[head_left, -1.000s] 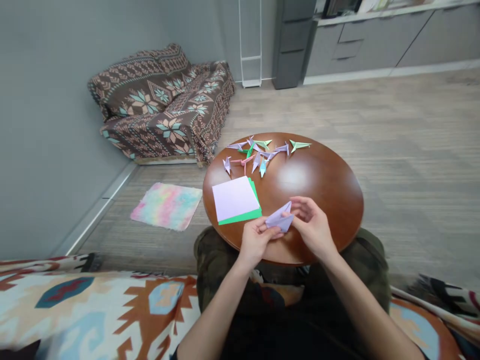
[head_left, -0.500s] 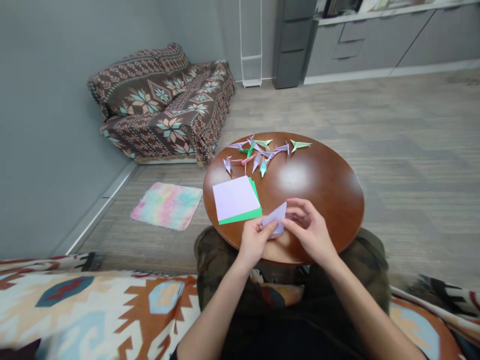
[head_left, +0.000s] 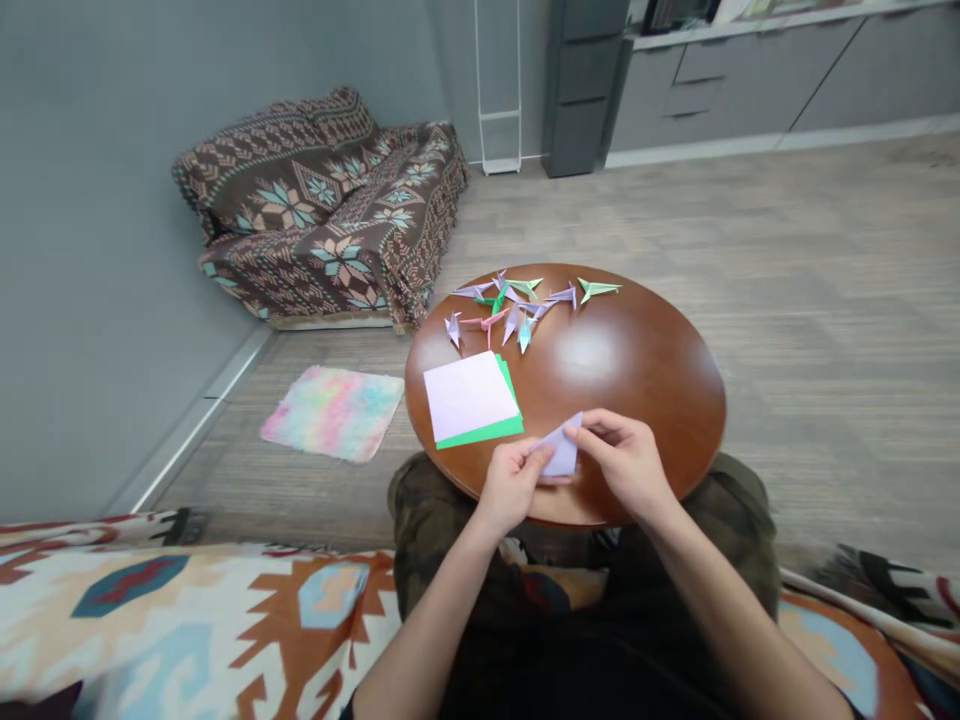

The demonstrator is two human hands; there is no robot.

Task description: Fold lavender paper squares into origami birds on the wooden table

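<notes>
A folded piece of lilac origami paper is held between my two hands above the near edge of the round brown table. My left hand pinches its left side, thumb on top and fingers beneath. At the paper's upper right corner, my right hand grips with thumb and fingertips. Left of the hands lies a stack of square paper, a lilac sheet over green sheets. Several folded paper cranes in lilac, green, pink and blue are grouped at the far left of the table.
My knees are under the table's near edge. A sofa with a patterned cover stands at the back left, and a pastel fluffy mat lies on the floor. Grey cabinets line the back wall.
My right hand has closed from loosely curved fingers to a pinch on the paper's upper corner. The folded paper has turned and shifted slightly right.
</notes>
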